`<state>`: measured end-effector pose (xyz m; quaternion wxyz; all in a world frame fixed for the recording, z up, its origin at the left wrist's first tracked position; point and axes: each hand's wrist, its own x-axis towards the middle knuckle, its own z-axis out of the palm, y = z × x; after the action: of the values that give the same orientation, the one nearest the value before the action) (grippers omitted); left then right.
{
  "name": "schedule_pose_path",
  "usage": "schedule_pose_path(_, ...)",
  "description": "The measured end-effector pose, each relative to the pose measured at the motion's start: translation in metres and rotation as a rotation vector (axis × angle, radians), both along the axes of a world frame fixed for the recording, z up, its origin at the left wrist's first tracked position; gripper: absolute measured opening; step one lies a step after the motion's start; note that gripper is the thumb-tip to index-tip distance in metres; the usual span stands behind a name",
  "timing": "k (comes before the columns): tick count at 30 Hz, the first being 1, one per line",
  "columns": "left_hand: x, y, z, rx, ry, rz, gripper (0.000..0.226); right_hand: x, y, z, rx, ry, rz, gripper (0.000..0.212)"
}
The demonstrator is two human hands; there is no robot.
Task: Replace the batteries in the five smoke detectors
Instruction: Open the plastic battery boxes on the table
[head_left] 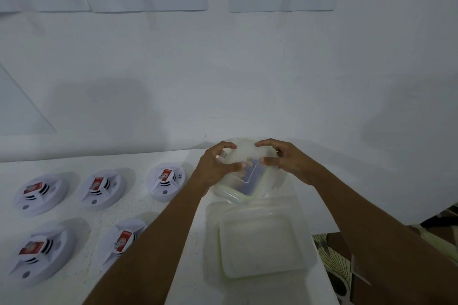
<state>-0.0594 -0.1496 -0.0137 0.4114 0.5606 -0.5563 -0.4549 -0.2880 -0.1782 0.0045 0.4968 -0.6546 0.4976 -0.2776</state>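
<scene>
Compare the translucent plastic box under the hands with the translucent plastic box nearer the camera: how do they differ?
The left hand and right hand grip the far translucent plastic box at its top; the near translucent plastic box lies untouched. The far box shows something dark inside; the near box looks pale throughout. Both are translucent and stand on the white table.

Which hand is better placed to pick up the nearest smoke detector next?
Left, probably. The left hand grips the translucent lid on the detectors' side; the closest smoke detector lies just left of its wrist. The right hand would have to cross over the container.
</scene>
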Motion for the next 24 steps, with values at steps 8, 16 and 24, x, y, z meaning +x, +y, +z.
schedule_pose_path(8,0.034,0.034,-0.005,0.073,-0.015,0.071,0.050,-0.002,0.044,-0.012,-0.178,0.155,-0.292,0.045)
schedule_pose_path(16,0.030,0.044,0.000,-0.080,0.020,0.191,0.058,-0.010,0.050,-0.001,-0.192,0.176,-0.255,0.038)
schedule_pose_path(24,0.040,0.052,0.018,-0.048,0.200,0.190,0.038,-0.019,0.056,0.018,-0.131,-0.030,-0.266,0.026)
